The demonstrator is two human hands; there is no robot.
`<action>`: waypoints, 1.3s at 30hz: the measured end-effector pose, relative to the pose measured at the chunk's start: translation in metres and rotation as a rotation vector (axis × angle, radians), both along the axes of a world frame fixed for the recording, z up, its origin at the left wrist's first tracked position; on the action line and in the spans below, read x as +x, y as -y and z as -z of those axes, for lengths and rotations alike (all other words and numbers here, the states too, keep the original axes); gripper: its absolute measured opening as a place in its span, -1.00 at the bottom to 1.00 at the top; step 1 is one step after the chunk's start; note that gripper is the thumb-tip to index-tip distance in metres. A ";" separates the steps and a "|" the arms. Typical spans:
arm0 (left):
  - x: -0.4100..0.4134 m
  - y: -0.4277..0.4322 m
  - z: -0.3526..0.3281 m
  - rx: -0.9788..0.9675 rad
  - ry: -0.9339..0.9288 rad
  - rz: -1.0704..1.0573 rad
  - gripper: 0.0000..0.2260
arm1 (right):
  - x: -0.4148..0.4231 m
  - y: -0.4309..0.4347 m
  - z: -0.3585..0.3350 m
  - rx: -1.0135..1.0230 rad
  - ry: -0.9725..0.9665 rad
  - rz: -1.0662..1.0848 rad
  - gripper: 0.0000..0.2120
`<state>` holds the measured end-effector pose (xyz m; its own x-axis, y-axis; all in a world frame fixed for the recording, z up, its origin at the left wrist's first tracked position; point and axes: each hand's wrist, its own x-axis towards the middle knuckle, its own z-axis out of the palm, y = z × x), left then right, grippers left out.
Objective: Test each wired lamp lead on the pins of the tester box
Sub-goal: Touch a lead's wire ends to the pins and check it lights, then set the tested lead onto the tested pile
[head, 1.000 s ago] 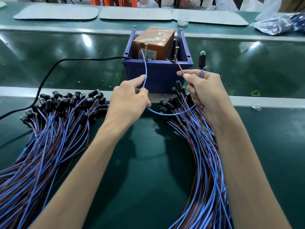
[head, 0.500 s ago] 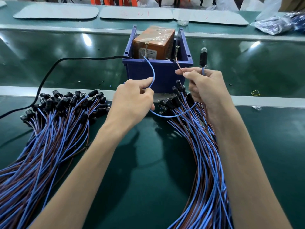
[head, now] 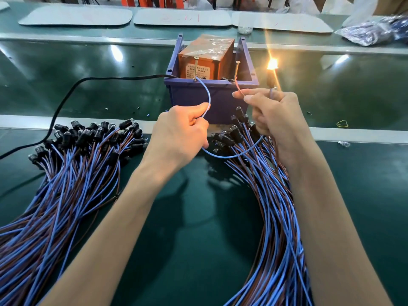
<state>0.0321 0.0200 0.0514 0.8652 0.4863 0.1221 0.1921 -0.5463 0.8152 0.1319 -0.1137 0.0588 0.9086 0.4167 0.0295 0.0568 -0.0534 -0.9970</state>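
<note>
Light flares from the lamp [head: 272, 64] standing above your right hand [head: 278, 115], which grips the lead just below it and pinches the brown wire [head: 238, 88], its end at the right pin [head: 237, 70]. Your left hand [head: 181, 129] pinches the blue wire [head: 208, 97], tip against the left pin [head: 195, 68] of the tester box [head: 207, 60] inside the blue bin [head: 212, 100]. More leads lie bundled at your left [head: 72, 173] and right [head: 271, 206].
</note>
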 end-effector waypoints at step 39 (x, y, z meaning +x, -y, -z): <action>0.000 0.021 -0.003 0.072 0.010 0.065 -0.67 | -0.011 0.003 -0.007 -0.173 0.137 -0.355 -0.82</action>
